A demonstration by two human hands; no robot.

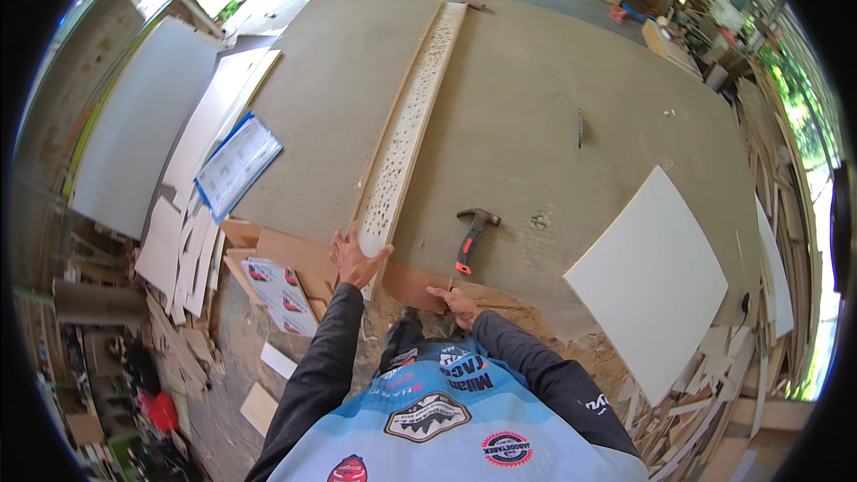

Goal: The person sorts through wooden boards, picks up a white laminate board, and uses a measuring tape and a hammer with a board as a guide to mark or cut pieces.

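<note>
Fingers of the right hand (457, 305): index extended leftward over a brown panel (406, 287) at the worktable's near edge, the others partly curled; cannot tell whether they grip anything. Right forearm comes up from lower right, angled inward, dark sleeve to the wrist.

Left hand (357, 259): slightly farther forward, laid across the near end of the long board (412, 116). Thumb and fingers spread wide, thumb toward the board's right edge, fingertips toward its left edge; board beneath, in contact. Whether pressure is applied cannot be told. Left forearm rises from lower left, nearly straight, wrist bent back.

Board runs from under the left hand away to the table's far edge, leaning slightly right; pale face densely speckled, brown strip along its left side. Right fingers lie just beside its near end, apart from it.

White panel (656, 281) on the right, a corner projecting past the worktable (527, 62). Hammer (473, 239) between board and panel, head away, handle toward the right hand. Farther: thin dark tool (580, 128).
</note>
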